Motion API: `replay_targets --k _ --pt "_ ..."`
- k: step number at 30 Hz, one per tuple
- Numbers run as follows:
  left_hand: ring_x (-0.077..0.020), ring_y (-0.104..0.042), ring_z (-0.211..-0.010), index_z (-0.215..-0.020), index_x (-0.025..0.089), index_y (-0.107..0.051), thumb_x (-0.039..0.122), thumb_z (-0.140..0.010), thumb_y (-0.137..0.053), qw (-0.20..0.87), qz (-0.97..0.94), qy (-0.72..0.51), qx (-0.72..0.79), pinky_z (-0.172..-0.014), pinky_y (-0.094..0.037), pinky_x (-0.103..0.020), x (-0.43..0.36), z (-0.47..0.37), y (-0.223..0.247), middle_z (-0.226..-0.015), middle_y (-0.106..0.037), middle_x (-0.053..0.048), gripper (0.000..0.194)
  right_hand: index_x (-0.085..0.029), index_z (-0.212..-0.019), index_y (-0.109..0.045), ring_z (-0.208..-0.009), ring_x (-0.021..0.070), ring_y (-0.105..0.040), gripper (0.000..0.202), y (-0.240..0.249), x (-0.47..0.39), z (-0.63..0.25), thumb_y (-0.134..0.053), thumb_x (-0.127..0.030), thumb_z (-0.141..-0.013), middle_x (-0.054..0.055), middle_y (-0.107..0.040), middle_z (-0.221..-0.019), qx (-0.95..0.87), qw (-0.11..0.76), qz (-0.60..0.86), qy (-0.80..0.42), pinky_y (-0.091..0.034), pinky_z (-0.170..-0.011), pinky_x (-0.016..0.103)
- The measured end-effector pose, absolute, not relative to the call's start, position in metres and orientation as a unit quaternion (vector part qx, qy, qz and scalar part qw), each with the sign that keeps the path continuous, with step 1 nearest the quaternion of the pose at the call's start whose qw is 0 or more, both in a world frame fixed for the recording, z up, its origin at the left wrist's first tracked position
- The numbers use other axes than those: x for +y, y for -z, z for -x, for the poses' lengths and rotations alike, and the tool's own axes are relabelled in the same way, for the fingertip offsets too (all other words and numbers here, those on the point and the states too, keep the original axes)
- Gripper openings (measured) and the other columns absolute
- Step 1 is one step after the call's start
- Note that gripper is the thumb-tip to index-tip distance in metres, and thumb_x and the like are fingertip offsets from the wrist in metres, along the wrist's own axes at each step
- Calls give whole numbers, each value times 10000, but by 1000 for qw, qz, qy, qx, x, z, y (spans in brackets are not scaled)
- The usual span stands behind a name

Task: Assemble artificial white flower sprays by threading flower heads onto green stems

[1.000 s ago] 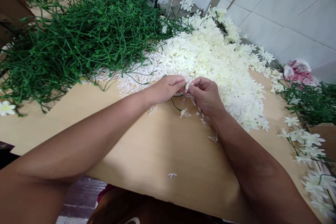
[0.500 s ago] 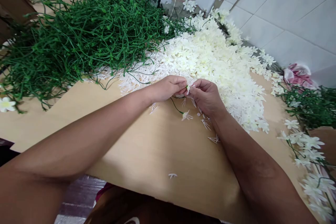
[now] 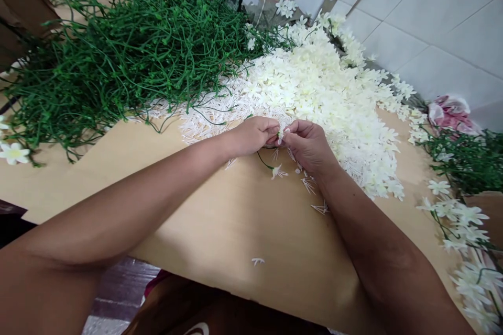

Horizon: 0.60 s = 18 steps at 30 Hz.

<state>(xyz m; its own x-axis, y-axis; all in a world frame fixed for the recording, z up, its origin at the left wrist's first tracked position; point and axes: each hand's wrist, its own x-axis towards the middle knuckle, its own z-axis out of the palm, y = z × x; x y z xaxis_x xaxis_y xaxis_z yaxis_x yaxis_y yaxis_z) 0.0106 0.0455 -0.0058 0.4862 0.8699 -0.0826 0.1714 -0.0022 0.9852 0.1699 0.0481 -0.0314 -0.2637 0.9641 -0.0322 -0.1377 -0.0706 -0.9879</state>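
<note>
One small white flower (image 3: 280, 137) sits between the fingertips of the left hand (image 3: 254, 135) and right hand (image 3: 308, 145), both pinching it, just in front of the white blossom heap (image 3: 322, 86). Little has shifted this past second, so the fine fingerwork seems unfinished.

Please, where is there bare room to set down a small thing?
The widest bare patch of flat tan board lies between the left forearm and right forearm, nearer the front, around a forked white scrap. Another lies between the left forearm and tangled green artificial stems. Crowding is beyond the left hand and right hand: cream-white artificial flowers, thin white sticks.
</note>
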Motion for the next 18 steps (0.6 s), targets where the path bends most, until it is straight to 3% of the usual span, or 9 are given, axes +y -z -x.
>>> replay_targets --k 5,12,18 --pt "-84 -327 -516 -523 167 -410 127 -848 -411 491 -691 -294 442 -556 -260 -249 51 -10 17 -505 -387 45 327 -186 -558 -586 -522 101 -635 156 30 46 -166 -742 -173 -562 -50 -632 -495 -495 457 444 -591 -562 -616 261" --pt "-109 -389 -584 -604 185 -424 262 -886 -378 467 -709 -333 411 -594 -318 -257 52 -12 23 -597 -429 26 295 -181 -603 -573 -512 88 -618 169 15 48 -168 -740 -184 -575 -47 -629 -520 -537 449 460 -547 -543 -579 236" --pt "-171 -509 -798 -749 162 -564 298 -899 -378 284 -791 -367 399 -759 -386 -306 52 -9 24 -774 -555 -44 275 -183 -661 -605 -595 116 -647 124 -33 31 -217 -726 -185 -639 4 -674 -630 -574 485 497 -434 -546 -612 279"
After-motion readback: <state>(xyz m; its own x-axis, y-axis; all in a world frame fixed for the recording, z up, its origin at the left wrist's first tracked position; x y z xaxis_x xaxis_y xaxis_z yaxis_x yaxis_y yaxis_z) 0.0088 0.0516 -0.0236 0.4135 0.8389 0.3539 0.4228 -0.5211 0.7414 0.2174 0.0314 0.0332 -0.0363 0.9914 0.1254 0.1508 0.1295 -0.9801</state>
